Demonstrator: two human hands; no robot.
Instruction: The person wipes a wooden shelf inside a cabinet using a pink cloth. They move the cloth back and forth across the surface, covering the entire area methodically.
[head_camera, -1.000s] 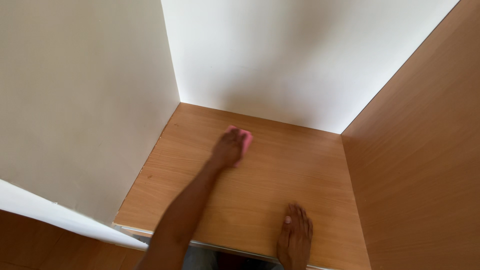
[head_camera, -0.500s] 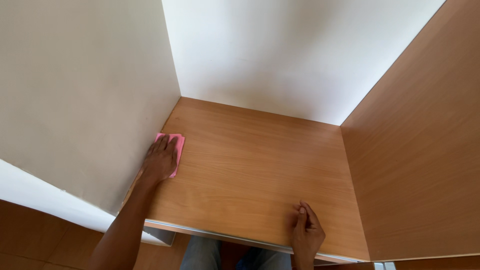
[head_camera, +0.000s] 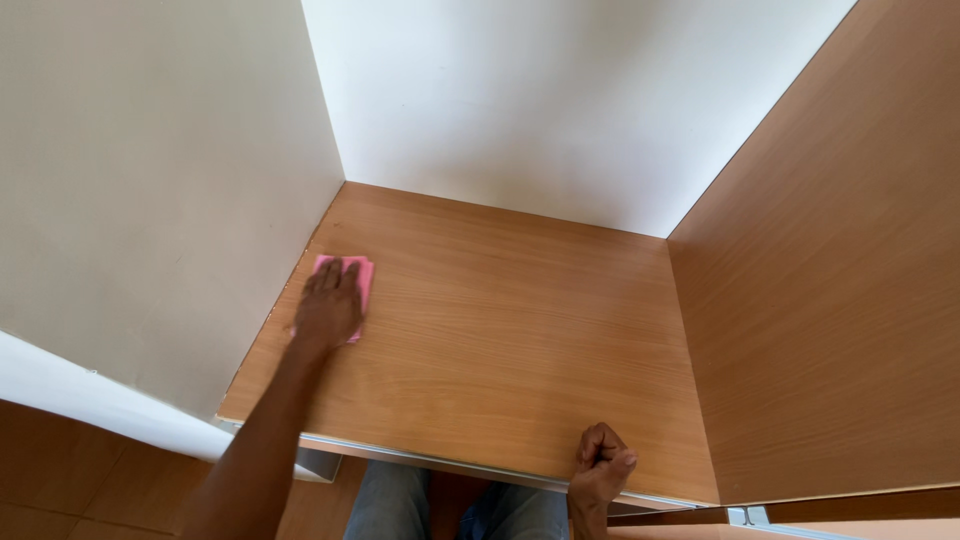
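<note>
Nearest us, our right hand (head_camera: 600, 468) had curled from flat into a clenched fist on the front edge of the shelf (head_camera: 500, 340), grasping nothing. Farther in, our left hand (head_camera: 326, 306) lay flat on the pink cloth (head_camera: 352, 276), which had slid from mid-shelf over to the left wall (head_camera: 150, 180) and then a little deeper along it, so that the wiping had reached that side. Nothing else lay on the shelf; only the white back wall (head_camera: 560, 100) and the wooden right panel (head_camera: 830, 280) hemmed the cloth in.
</note>
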